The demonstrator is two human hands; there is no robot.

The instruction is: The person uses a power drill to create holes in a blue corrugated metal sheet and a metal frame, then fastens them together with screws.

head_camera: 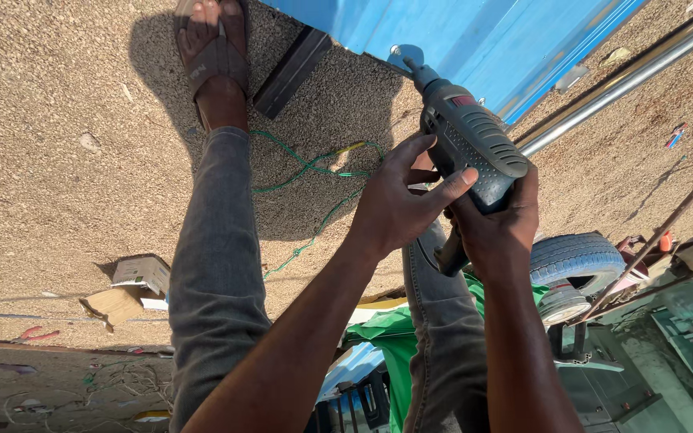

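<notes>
A grey-green electric drill (468, 143) points up and left, its chuck tip against the edge of a blue corrugated metal sheet (451, 36). My right hand (495, 220) grips the drill's handle from below. My left hand (399, 200) rests on the side of the drill body, thumb stretched across its rear. My left leg in grey trousers (218, 240) stretches out to a sandalled foot (212, 48) on the gravel. A twisted green wire (314, 172) lies on the ground under the hands.
A dark flat bar (290, 72) lies by the sheet. A metal pipe (627, 76) runs along the right. A tyre (575, 261), green cloth (395, 337), an open cardboard box (134, 289) and red pliers (34, 334) lie around.
</notes>
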